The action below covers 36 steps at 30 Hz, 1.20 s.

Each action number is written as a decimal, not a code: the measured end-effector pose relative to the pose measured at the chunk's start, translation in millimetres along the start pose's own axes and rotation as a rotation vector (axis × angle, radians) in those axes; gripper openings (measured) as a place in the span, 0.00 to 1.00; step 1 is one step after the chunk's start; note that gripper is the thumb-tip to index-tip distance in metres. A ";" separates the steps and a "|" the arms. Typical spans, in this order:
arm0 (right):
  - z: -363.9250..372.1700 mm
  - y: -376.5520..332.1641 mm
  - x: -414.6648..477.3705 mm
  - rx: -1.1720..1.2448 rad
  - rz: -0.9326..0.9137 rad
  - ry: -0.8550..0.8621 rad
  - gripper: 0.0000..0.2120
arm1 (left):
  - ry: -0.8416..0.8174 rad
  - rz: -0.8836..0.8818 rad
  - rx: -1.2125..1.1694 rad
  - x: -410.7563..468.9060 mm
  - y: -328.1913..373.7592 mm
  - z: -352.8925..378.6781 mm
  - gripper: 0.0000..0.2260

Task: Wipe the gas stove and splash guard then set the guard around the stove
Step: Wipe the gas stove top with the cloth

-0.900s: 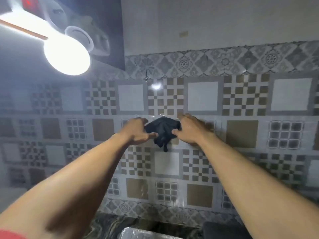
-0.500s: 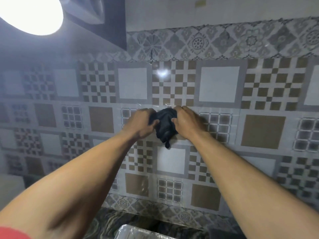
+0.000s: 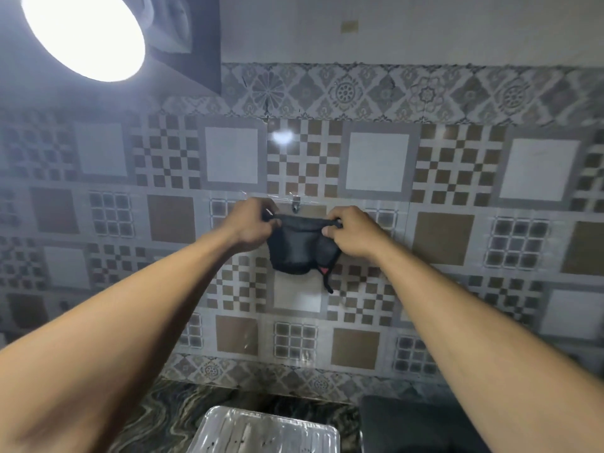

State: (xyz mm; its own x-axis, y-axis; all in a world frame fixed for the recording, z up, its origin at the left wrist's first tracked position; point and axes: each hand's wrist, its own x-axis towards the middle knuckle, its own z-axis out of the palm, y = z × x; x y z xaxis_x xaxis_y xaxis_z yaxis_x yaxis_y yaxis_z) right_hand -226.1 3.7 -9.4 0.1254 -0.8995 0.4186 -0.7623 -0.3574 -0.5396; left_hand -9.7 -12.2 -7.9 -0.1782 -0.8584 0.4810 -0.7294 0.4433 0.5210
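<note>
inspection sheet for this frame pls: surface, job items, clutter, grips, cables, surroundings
Surface: dark marbled counter at the bottom edge.
Job's things: black cloth stretched in front of the tiled wall, just below a small wall hook; foil tray, only partly in view.
Clutter: dark object at lower right, unclear what it is.
Grips: left hand and right hand each pinch a top corner of the cloth.
Cables: nothing seen.
Surroundings: bright lamp at upper left.

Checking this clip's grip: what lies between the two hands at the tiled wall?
In the head view, a black cloth is stretched between the left hand and right hand, just below a small wall hook.
</note>
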 end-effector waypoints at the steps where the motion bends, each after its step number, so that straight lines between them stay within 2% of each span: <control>1: -4.1 2.3 -10.3 0.012 0.007 -0.031 0.03 | -0.033 -0.004 -0.004 -5.9 4.3 1.8 0.02; 3: -11.8 7.7 -31.5 0.032 0.014 -0.073 0.03 | -0.078 0.010 0.022 -16.3 13.4 8.0 0.03; 7: -26.2 22.9 -72.1 0.059 0.048 -0.099 0.04 | -0.069 0.084 0.111 -36.4 36.0 25.3 0.06; 11: -46.7 33.5 -108.1 0.047 0.032 -0.121 0.06 | -0.155 0.115 0.038 -51.8 60.7 45.6 0.05; 13: -55.3 39.3 -122.3 0.060 0.007 -0.104 0.06 | -0.212 0.104 -0.106 -59.8 74.2 56.2 0.04; 16: -67.6 47.4 -139.1 0.090 -0.023 -0.053 0.07 | -0.307 0.019 -0.455 -76.5 101.7 69.9 0.05; 19: -79.5 57.7 -154.2 0.136 -0.010 0.000 0.10 | -0.395 -0.117 -0.776 -92.7 132.1 82.6 0.14; 21: -87.2 69.7 -162.5 0.168 0.004 -0.016 0.17 | -0.396 -0.208 -0.879 -99.1 144.6 93.5 0.20; 24: -96.4 89.4 -174.0 0.197 0.036 -0.113 0.24 | -0.372 -0.271 -0.950 -107.4 155.9 109.6 0.20; 27: -96.4 111.3 -181.2 0.134 0.042 -0.149 0.16 | -0.355 -0.279 -0.979 -115.7 163.3 125.7 0.20; 30: -89.7 131.5 -190.2 0.120 0.054 -0.135 0.07 | -0.431 -0.236 -0.814 -123.8 167.2 149.8 0.20; 33: -82.5 151.6 -199.3 0.125 0.086 -0.170 0.04 | -0.446 -0.215 -0.723 -130.1 166.2 177.4 0.12; 36: -77.2 172.4 -207.1 0.146 0.127 -0.208 0.04 | -0.426 -0.201 -0.684 -129.0 161.8 199.0 0.10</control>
State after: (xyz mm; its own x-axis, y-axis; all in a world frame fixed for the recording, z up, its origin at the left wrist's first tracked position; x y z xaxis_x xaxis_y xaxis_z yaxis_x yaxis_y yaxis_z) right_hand -432.5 147.8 -132.7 0.1734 -0.9663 0.1904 -0.6825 -0.2573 -0.6841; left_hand -236.2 118.9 -126.0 -0.4221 -0.9014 0.0968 -0.2361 0.2124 0.9482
